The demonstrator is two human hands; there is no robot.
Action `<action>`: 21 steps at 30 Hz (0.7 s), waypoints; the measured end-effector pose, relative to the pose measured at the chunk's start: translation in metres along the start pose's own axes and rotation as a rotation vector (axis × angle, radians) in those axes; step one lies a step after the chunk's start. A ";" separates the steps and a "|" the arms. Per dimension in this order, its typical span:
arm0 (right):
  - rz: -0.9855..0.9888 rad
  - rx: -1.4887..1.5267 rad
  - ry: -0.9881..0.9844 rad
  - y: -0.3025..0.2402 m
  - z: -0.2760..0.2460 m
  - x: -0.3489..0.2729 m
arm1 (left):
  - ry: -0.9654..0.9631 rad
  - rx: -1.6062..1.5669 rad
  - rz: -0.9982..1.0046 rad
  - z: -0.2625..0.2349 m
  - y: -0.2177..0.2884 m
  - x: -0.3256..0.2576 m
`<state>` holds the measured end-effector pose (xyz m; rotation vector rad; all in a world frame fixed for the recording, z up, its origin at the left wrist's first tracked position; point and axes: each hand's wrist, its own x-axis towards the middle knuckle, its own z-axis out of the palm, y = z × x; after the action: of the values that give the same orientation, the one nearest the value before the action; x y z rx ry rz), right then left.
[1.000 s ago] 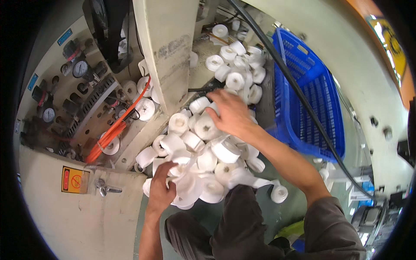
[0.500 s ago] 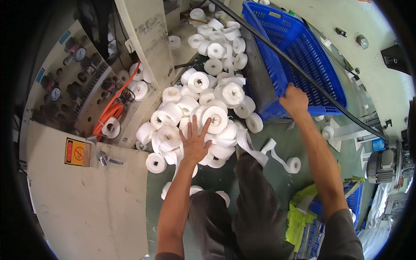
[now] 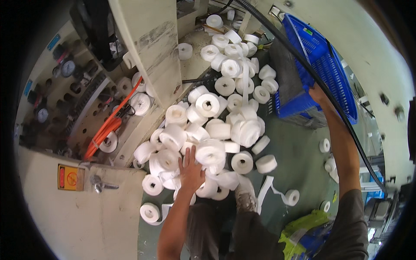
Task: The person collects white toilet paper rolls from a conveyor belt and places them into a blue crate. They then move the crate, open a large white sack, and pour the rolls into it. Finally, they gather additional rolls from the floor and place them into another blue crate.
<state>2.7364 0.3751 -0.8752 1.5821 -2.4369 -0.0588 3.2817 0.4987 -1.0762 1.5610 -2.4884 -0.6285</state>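
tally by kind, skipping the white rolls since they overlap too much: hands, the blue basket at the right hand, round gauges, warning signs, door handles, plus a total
Hands: 2 (left hand at the white rolls, right hand at the basket)
Blue basket: 1
Round gauges: 2
Warning sign: 1
Door handle: 1
Total: 7

Factory, by look of it: gauges (image 3: 68,68) and orange hose (image 3: 105,131) at machine panel (image 3: 92,123); warning label (image 3: 69,177) on cabinet (image 3: 86,221); rolls (image 3: 173,136) heaped in bulk.
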 end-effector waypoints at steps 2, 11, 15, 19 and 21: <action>-0.154 -0.153 0.065 0.072 0.029 0.049 | 0.106 -0.121 0.078 0.008 0.008 0.012; -0.212 -0.064 0.138 0.094 0.057 0.115 | 0.045 -0.174 0.101 0.019 0.025 0.021; -0.216 0.030 0.116 0.040 0.013 0.054 | 0.030 -0.168 0.121 0.021 0.027 0.022; -0.267 0.083 0.112 0.029 -0.010 0.005 | 0.032 -0.166 0.134 0.026 0.025 0.020; -0.274 0.147 0.079 0.022 -0.023 -0.032 | 0.027 -0.164 0.132 0.027 0.024 0.019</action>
<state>2.7338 0.4149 -0.8552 1.9349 -2.1946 0.1366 3.2450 0.4984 -1.0924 1.3267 -2.4265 -0.7641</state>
